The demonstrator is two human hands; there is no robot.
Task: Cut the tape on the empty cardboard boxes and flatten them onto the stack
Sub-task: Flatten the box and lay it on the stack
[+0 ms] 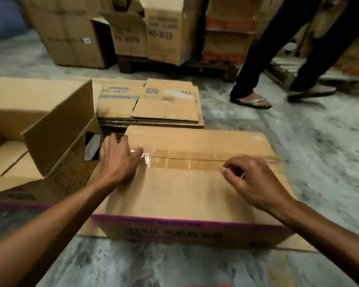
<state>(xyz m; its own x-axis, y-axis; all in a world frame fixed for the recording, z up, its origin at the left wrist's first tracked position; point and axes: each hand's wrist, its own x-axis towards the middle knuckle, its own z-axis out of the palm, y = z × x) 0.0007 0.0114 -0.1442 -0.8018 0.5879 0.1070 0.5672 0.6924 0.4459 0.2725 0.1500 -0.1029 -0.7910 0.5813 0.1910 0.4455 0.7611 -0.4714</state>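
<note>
The sealed box [187, 183] sits on the concrete floor [319, 162] right in front of the person, its top flaps closed and joined by a strip of clear tape [174, 158] along the middle seam. The left hand [118, 158] lies flat on the left end of the top, fingers spread and quite straight, pressing on the tape end and holding nothing. The right hand [249, 179] is at the right part of the seam with fingers curled, thumb and fingertips pinched together — something small and thin seems to be between them, perhaps a blade, but I cannot tell for sure.

Just behind the box is the stack of flattened boxes [153, 106], and an open box [50, 137] stands at the left, touching it or nearly so.

I judge the box is light, being empty, and stiff at the edges but soft in the middle of the flaps, so it may slide or sink under pressure. Better to hold it down near a corner — and later lift it by the side walls.
</note>
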